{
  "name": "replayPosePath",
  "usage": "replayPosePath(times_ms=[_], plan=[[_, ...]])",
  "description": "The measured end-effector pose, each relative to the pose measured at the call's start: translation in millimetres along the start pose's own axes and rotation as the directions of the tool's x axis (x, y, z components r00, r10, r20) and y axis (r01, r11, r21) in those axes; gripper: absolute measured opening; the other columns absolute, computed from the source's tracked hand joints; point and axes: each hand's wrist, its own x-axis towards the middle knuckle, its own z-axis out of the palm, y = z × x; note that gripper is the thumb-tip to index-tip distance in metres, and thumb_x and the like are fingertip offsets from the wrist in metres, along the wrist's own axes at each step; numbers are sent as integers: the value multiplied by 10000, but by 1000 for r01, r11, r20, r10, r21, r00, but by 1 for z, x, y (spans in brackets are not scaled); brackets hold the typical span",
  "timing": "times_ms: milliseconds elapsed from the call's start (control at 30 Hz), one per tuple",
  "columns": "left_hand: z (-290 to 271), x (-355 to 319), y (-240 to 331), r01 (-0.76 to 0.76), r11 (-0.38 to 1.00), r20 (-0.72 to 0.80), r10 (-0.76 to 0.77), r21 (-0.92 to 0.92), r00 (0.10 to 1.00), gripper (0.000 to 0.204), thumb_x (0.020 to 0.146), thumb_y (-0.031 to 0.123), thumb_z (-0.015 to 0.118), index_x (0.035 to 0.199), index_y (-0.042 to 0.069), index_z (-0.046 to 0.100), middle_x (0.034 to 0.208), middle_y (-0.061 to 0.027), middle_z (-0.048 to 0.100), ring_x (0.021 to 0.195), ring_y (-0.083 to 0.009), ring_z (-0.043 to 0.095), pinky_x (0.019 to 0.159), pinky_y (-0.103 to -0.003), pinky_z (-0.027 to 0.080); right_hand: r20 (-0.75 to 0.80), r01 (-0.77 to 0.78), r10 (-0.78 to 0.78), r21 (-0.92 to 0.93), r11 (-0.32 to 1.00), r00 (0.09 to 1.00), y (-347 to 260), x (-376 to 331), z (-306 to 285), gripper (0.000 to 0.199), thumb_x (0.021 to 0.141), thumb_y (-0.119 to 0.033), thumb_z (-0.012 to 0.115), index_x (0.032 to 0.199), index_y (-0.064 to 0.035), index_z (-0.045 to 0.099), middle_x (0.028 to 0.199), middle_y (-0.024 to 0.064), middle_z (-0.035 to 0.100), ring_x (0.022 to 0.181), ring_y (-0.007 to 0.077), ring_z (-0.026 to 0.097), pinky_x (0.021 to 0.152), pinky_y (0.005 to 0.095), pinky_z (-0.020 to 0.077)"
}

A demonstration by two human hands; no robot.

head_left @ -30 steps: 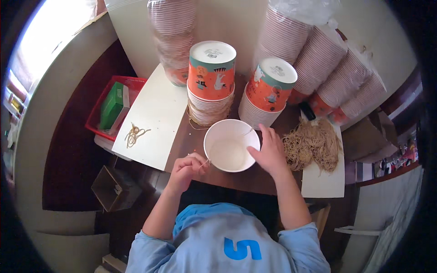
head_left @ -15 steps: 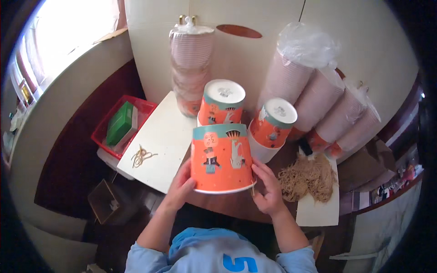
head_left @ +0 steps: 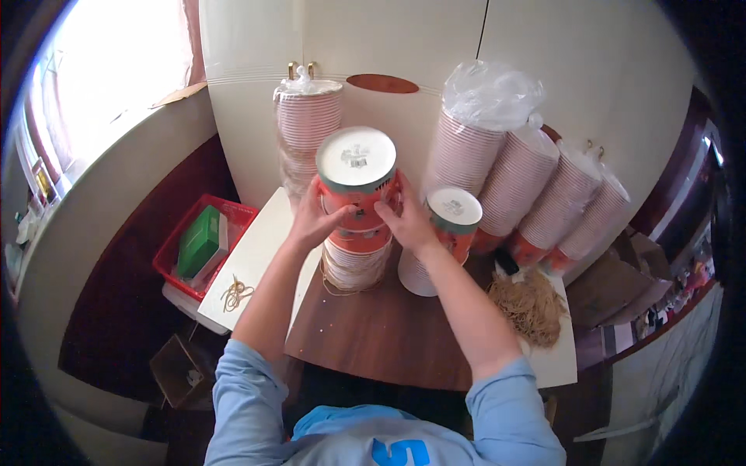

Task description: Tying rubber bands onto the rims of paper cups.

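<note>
Both the left hand (head_left: 315, 221) and the right hand (head_left: 409, 223) grip the orange-and-teal, round, tapered paperboard bucket (head_left: 357, 165), palms on opposite sides, thumbs toward the wearer. It is above the left nested stack of white-rimmed paper buckets (head_left: 357, 259) on the brown wood-grain tabletop (head_left: 373, 338); the fingers hide its lower edge, so I can't tell whether it is fully seated.

It looks light, fairly stiff yet easily dented, its smooth printed wall perhaps slightly slippery. A broad, gentle two-sided hold low near the wider rim should suit it. Its white base faces up, mouth down, long axis close to upright.
</note>
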Motion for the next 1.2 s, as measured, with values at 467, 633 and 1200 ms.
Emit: replayPosePath(times_ms=[467,633,1200], plan=[[36,-124,-77,82,784,-144,10,615,990,726,730,319,700,1300,14,371,1265,-190,470,1191,-353,432,1023,-500,271,-87,57,-163,-696,716,983,-21,-71,-46,365,713,-235,717,999,-41,601,1031,113,583,1003,307,531,877,430,411],[78,-215,-61,-75,697,133,-30,713,991,726,740,330,675,1317,23,361,1335,-195,390,1265,-376,326,1066,-550,189,-92,18,-218,-890,456,972,-13,-62,-107,393,657,-218,757,966,-69,566,981,85,558,965,295,520,842,436,405],[92,-231,-62,-113,601,242,-138,791,961,600,821,406,547,1231,-22,460,1211,-200,527,1192,-340,454,1075,-518,201,-96,210,-373,-687,696,923,-86,-14,-172,275,744,-46,695,968,-40,537,1028,119,608,957,278,565,827,367,453]])
